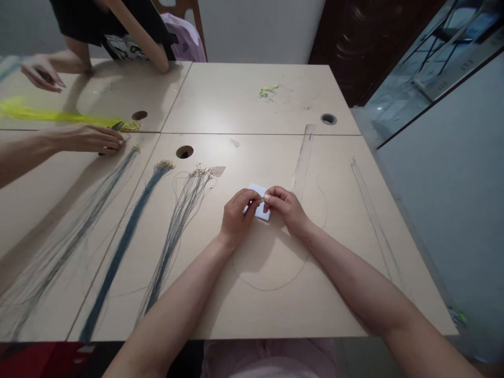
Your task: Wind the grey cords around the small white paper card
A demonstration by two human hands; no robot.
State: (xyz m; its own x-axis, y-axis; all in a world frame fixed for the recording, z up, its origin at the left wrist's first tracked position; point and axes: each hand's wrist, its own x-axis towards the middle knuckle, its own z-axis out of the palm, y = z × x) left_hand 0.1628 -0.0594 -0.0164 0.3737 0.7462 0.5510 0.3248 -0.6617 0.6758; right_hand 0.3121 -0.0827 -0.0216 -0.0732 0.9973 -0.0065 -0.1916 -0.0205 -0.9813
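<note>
My left hand and my right hand meet above the table, thumb and fingertips pinched together. Between them is the end of a thin grey cord, which hangs in a wide loop on the tabletop below my hands. The small piece at the fingertips is too tiny to make out. Just under my fingers lies a small white folded paper, partly covered by them. A clear ruler lies behind my right hand.
Left of me lie a loose grey cord bundle, a dense blue bundle and another grey bundle, with gold-coloured ends. A few cords lie at right. Other people's hands work at left by yellow strands.
</note>
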